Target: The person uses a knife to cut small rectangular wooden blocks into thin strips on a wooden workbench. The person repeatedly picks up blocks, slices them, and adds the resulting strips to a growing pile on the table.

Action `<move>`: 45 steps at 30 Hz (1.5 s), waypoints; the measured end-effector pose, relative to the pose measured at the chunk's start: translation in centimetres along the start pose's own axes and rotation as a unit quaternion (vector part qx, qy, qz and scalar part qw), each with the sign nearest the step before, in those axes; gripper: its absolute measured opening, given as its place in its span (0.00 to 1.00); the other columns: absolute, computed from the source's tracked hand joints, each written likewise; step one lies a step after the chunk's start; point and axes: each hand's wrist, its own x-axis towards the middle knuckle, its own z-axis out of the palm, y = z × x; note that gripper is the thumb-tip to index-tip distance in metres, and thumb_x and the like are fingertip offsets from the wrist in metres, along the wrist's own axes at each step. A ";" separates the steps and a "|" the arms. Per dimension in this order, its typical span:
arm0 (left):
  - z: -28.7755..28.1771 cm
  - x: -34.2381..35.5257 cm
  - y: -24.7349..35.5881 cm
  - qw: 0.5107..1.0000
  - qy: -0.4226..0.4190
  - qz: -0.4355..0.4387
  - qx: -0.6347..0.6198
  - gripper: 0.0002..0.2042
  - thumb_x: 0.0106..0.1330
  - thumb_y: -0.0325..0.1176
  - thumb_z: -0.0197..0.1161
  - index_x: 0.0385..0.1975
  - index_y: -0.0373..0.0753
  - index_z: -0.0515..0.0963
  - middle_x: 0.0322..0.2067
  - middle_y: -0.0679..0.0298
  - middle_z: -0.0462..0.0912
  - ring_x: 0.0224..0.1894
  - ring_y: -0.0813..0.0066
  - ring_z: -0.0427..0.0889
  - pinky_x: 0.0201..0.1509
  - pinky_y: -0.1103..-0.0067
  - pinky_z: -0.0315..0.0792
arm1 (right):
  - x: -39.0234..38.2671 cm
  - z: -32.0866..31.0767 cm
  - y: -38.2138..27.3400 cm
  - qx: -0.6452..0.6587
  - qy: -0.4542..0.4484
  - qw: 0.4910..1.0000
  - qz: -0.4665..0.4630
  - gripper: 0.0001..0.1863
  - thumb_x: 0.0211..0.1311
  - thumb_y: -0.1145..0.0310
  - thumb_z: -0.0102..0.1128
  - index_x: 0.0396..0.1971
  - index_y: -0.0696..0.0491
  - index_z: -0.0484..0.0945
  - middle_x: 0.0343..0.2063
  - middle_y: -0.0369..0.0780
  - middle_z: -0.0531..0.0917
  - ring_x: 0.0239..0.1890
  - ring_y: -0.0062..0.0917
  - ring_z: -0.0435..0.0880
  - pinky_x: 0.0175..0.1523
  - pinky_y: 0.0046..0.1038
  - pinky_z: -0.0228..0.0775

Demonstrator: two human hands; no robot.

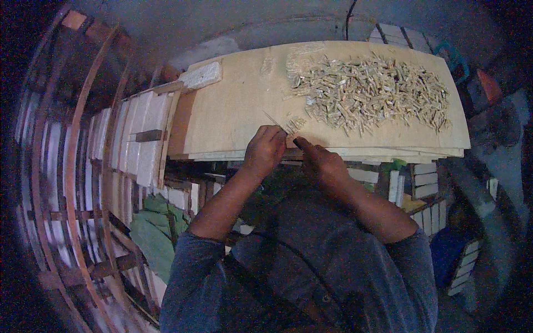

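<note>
A broad pale wooden board (239, 105) lies in front of me. At its near edge my left hand (265, 147) is closed, and a thin, straight, pointed stick (270, 118) sticks out past its fingers. Close beside it my right hand (322, 161) is curled, with something small and dark (300, 142) at its fingertips that I cannot make out. A small cluster of short pale pieces (295, 125) lies just beyond the fingers. Farther right spreads a wide heap of similar short, pale, stick-like pieces (377, 94).
A whitish rough block (201, 75) rests at the board's far left corner. Stacked pale slabs with a dark wooden piece (148, 135) stand to the left, beside upright wooden slats (75, 161). Green crumpled sheeting (155, 233) hangs at lower left. White bars (426, 180) are stacked below right.
</note>
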 end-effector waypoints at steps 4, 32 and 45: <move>0.3 -0.3 -0.3 1.000 -0.003 0.002 -0.003 0.12 0.59 0.24 0.69 0.43 0.36 0.82 0.44 0.57 0.82 0.47 0.52 0.82 0.49 0.63 0.81 | -2.2 1.1 1.8 0.005 0.048 0.999 -0.020 0.34 0.64 0.73 0.63 0.72 0.45 0.69 0.44 0.53 0.87 0.42 0.55 0.87 0.47 0.51 0.81; 1.2 0.4 -0.6 0.628 -0.020 -0.530 -0.569 0.09 0.74 0.30 0.61 0.47 0.31 0.77 0.37 0.55 0.85 0.37 0.64 0.86 0.39 0.70 0.82 | -2.2 -1.0 1.1 0.043 0.015 0.999 0.025 0.32 0.67 0.70 0.59 0.73 0.46 0.68 0.49 0.54 0.85 0.48 0.53 0.86 0.53 0.48 0.79; 1.6 1.2 -0.2 0.625 0.004 -0.530 -0.573 0.10 0.67 0.32 0.68 0.37 0.32 0.78 0.32 0.56 0.85 0.31 0.67 0.85 0.34 0.73 0.81 | 0.0 1.9 1.8 -0.017 0.041 0.998 -0.031 0.34 0.67 0.71 0.61 0.74 0.43 0.66 0.45 0.52 0.86 0.42 0.53 0.87 0.46 0.48 0.82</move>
